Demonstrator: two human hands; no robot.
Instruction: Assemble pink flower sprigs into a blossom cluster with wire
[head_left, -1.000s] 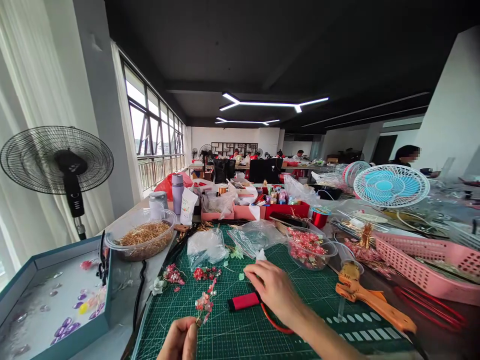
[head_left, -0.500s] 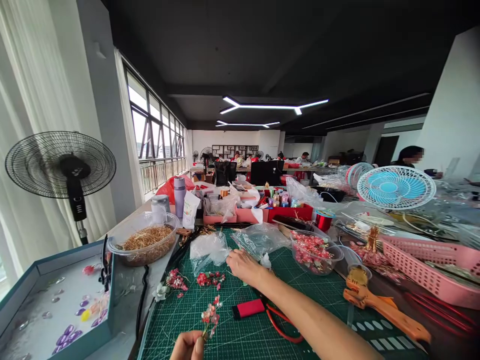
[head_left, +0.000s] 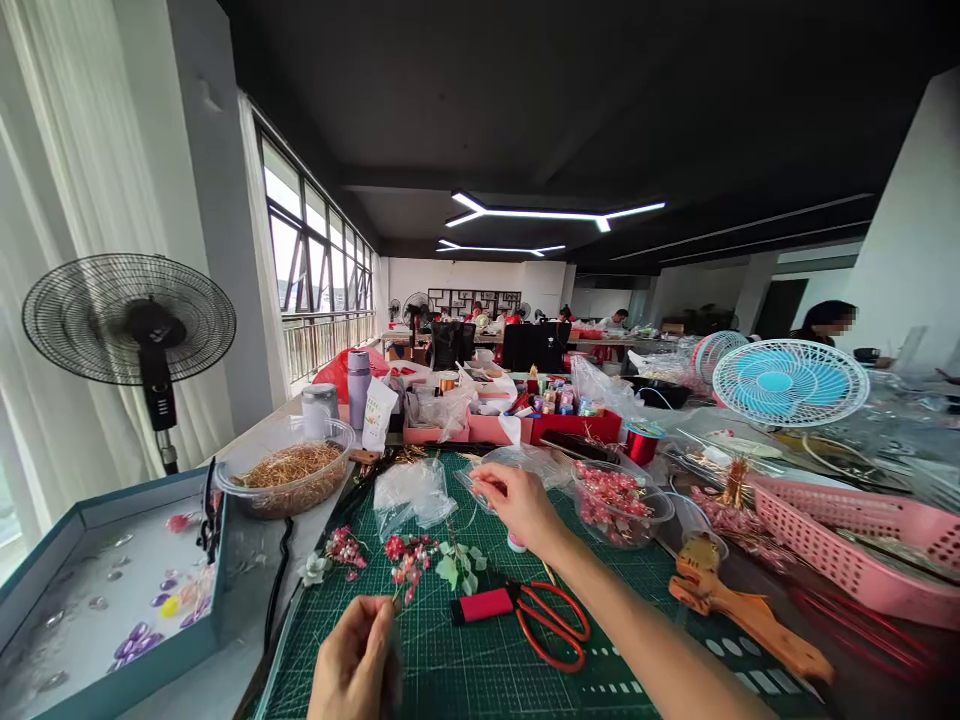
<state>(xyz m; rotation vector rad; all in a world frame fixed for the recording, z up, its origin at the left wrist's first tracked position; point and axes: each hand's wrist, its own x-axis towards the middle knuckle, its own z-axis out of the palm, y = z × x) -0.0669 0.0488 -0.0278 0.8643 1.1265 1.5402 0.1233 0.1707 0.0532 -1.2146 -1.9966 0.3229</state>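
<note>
My left hand (head_left: pixel 352 655) is at the front of the green cutting mat (head_left: pixel 465 680), thumb and finger closed on the stem of a pink beaded flower sprig (head_left: pixel 409 580). Behind it lies a red beaded flower cluster (head_left: pixel 397 547), partly overlapped by the sprig. My right hand (head_left: pixel 517 500) hovers over the mat's far part, near a clear plastic bag (head_left: pixel 532 462). Its fingertips are pinched together; whatever is between them is too small to make out. Pale green leaves (head_left: pixel 459 565) lie between the hands. Red-handled scissors (head_left: pixel 551 625) and a pink-and-black block (head_left: pixel 486 606) are below my right forearm.
A tub of red beaded flowers (head_left: pixel 619 500) stands right, beyond it a pink basket (head_left: pixel 862 540). Orange pliers-like tool (head_left: pixel 750 610) lies on the right. At left are a tub of gold wire pieces (head_left: pixel 292 480) and a blue-edged tray (head_left: pixel 82 610). Another person (head_left: pixel 825 320) sits far right.
My right hand has risen off the mat and drawn back slightly, its fingertips now pinched. My left hand has moved a little up with the sprig. The leaves and more of the scissors now show.
</note>
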